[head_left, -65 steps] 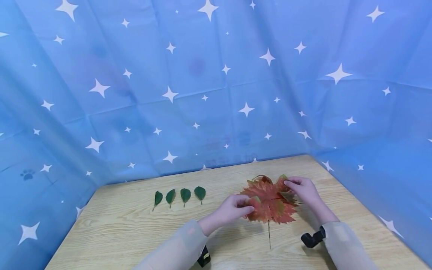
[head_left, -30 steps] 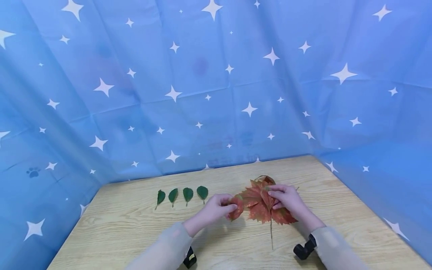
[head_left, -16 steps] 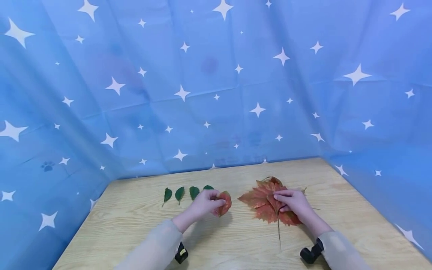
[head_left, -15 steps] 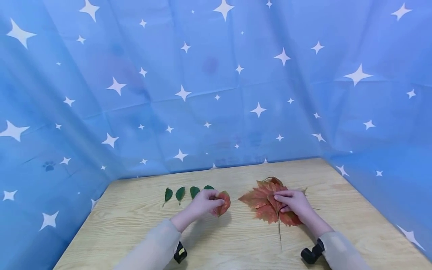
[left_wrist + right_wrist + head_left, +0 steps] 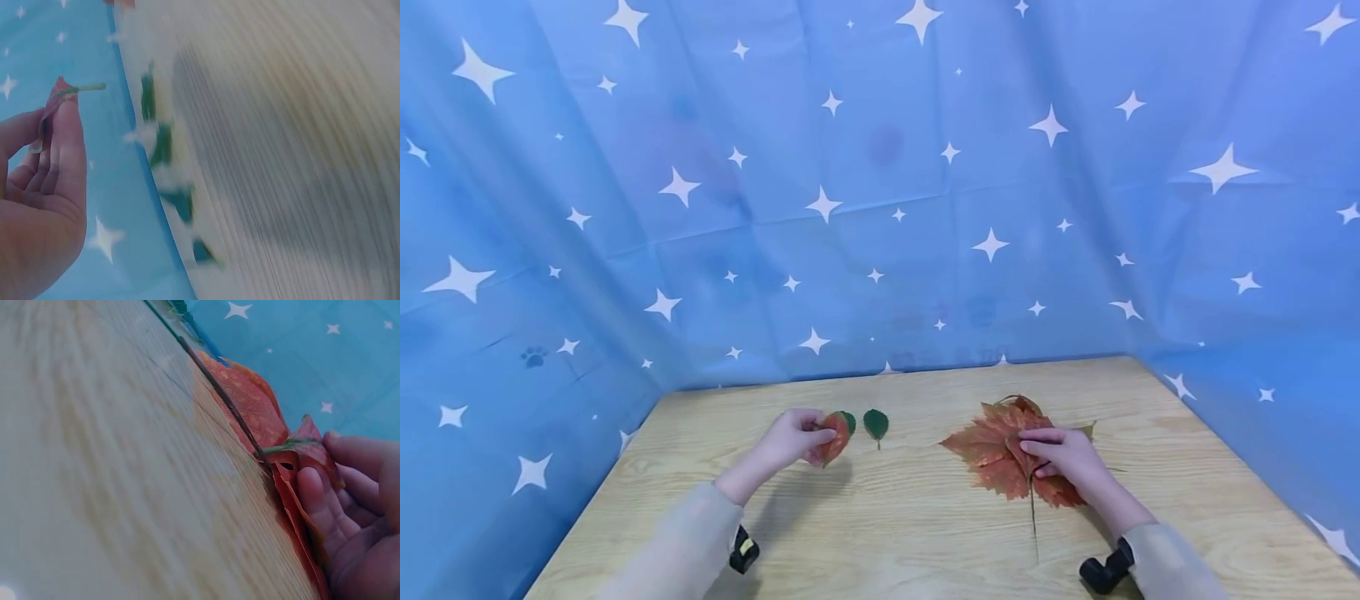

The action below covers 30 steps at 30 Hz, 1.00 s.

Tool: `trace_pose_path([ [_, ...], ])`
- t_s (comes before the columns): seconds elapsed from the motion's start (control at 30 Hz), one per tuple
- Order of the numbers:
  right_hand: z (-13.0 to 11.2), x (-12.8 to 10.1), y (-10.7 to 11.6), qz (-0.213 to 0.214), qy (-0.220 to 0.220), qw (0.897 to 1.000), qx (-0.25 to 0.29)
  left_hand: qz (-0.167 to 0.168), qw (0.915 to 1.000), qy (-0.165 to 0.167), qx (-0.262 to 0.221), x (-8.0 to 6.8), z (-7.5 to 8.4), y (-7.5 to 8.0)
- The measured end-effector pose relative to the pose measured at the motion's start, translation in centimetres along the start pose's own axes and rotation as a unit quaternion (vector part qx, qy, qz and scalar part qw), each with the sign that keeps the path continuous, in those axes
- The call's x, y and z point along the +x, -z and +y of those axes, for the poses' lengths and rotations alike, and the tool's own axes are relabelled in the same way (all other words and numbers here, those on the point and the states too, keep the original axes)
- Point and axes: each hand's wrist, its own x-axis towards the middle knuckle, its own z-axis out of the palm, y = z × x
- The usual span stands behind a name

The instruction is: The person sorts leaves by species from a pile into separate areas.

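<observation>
Leaves are getting sorted, looks like: left hand [image 5: 790, 437] is pinching a small red leaf [image 5: 833, 436] by the green leaves [image 5: 876, 423], right hand [image 5: 1063, 454] is pressing the red pile [image 5: 992, 446] on the surface [image 5: 925, 533]. Plenty left.

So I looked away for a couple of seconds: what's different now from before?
The left hand pulled a small red leaf out of the pile of red leaves and carried it left, over the row of green leaves, where it still pinches it. The right hand slid a little but still presses on the pile. The table is unchanged.
</observation>
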Motion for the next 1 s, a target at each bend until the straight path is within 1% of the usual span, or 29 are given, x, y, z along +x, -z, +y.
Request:
trace_pose_path([
  [0.1, 0.1, 0.2, -0.1, -0.003, 0.001, 1.0, -0.002, 0.017, 0.9998, 0.011, 0.002, -0.8, -0.9, 2.0],
  [0.23, 0.1, 0.3, -0.4, -0.015, 0.005, 1.0, -0.002, 0.041, 0.9984, 0.034, 0.019, -2.2, -2.0, 4.5],
  [0.33, 0.0, 0.4, -0.4, -0.026, 0.009, 1.0, -0.001, 0.059, 0.996, 0.053, 0.041, -3.3, -2.8, 6.0],
  [0.43, 0.0, 0.3, 0.1, -0.036, 0.008, 0.999, -0.003, 0.071, 0.9937, 0.072, 0.049, -4.1, -3.6, 7.0],
  [0.57, 0.1, -0.2, 1.3, -0.042, -0.002, 0.999, -0.004, 0.07, 0.9929, 0.085, 0.044, -4.4, -4.8, 7.8],
  [0.67, 0.1, -0.4, 2.0, -0.05, -0.005, 0.999, -0.001, 0.059, 0.9933, 0.091, 0.039, -4.7, -6.0, 8.8],
  [0.8, -0.2, -0.2, 1.7, -0.063, 0.002, 0.998, 0.001, 0.047, 0.992, 0.106, 0.051, -5.7, -7.9, 10.8],
  [0.87, -0.3, -0.1, 1.4, -0.068, 0.005, 0.998, 0.0, 0.047, 0.9899, 0.119, 0.061, -6.4, -8.7, 11.7],
  [1.0, -0.3, 0.1, 0.9, -0.075, 0.005, 0.997, 0.004, 0.058, 0.9852, 0.138, 0.084, -7.4, -9.3, 12.9],
])
